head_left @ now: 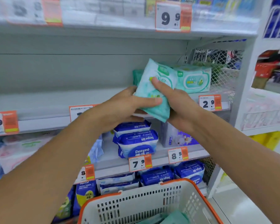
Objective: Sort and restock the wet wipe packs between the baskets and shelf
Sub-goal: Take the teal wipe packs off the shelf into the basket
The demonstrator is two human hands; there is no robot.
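Both the left hand (120,109) and the right hand (176,101) are gripping a soft mint-green plastic wet wipe pack (153,88), its long axis tilting toward one o'clock, where a matching green shelved pack (194,80) is standing just beside it.

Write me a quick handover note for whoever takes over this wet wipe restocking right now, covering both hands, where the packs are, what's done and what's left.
Left hand: grips the lower part of a green wipe pack, thumb across its front.
Right hand: holds the same pack from the right, thumb on its face.
The pack is tilted in front of the middle shelf, not yet set down.
Done: one matching green pack on the shelf stands at the right end, behind the held one.
Left: place the held pack beside it, then fetch the green packs in the basket below.
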